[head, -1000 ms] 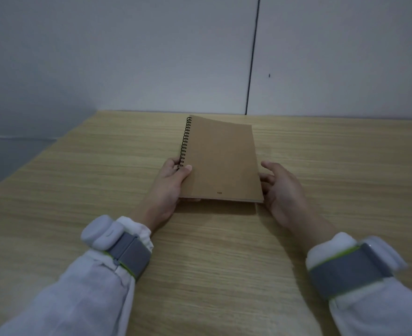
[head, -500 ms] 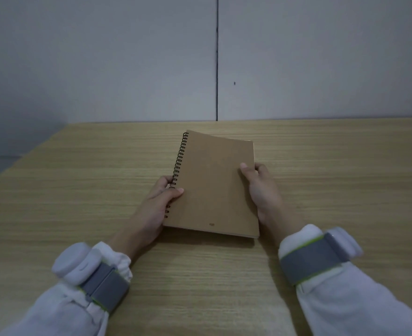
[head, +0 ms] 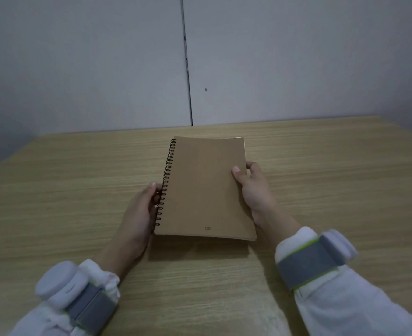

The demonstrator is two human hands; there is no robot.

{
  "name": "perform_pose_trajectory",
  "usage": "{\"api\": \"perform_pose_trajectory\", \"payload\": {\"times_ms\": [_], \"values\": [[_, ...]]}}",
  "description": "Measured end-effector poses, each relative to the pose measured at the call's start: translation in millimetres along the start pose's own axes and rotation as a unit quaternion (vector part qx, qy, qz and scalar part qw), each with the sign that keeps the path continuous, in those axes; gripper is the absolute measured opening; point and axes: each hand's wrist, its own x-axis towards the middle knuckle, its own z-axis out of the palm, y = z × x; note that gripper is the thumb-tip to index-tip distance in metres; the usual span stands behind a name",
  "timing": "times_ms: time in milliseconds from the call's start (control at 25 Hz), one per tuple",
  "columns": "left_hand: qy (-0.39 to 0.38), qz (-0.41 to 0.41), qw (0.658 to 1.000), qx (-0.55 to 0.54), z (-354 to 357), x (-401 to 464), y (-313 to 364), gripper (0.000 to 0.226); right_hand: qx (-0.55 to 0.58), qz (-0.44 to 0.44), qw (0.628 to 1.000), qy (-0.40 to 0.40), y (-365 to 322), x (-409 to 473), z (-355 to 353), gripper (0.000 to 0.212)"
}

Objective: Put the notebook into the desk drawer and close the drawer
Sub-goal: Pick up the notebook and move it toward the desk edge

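A brown spiral-bound notebook (head: 205, 187) with a black wire spine on its left edge is held a little above the wooden desk (head: 333, 180), casting a shadow below its near edge. My right hand (head: 254, 190) grips its right edge, thumb on the cover. My left hand (head: 141, 209) sits at the spine side, fingers curled against the wire and under the cover. No drawer is in view.
A grey wall (head: 103, 61) with a vertical seam stands behind the desk's far edge. The desk's left edge slants away at the far left. Both wrists carry grey bands over white sleeves.
My right hand went from beside the notebook to gripping its right edge. The notebook lifted off the desk and came nearer. My left thumb slid off the cover to the spine.
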Motion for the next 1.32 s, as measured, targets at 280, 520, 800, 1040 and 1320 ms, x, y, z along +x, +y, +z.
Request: {"api": "perform_pose_trajectory", "payload": {"times_ms": [280, 520, 800, 1040, 1320], "values": [[-0.059, 0.020, 0.987, 0.148, 12, 1, -9, 0.034, -0.018, 0.009, 1.000, 0.010, -6, -8, -37, 0.025], [-0.077, 0.099, 0.952, 0.281, 35, -2, -19, 0.026, -0.030, 0.018, 0.999, 0.038, -7, -13, -83, 0.030], [-0.184, 0.233, 0.835, 0.464, 75, -14, -32, 0.026, -0.071, 0.009, 0.993, 0.093, -16, -15, -149, 0.026], [-0.221, 0.285, 0.788, 0.499, 117, -15, -45, 0.017, -0.088, 0.001, 0.986, 0.138, -24, -14, -199, 0.016], [-0.260, 0.311, 0.764, 0.501, 154, -25, -57, 0.011, -0.116, -0.009, 0.972, 0.203, -34, -5, -254, 0.027]]}}
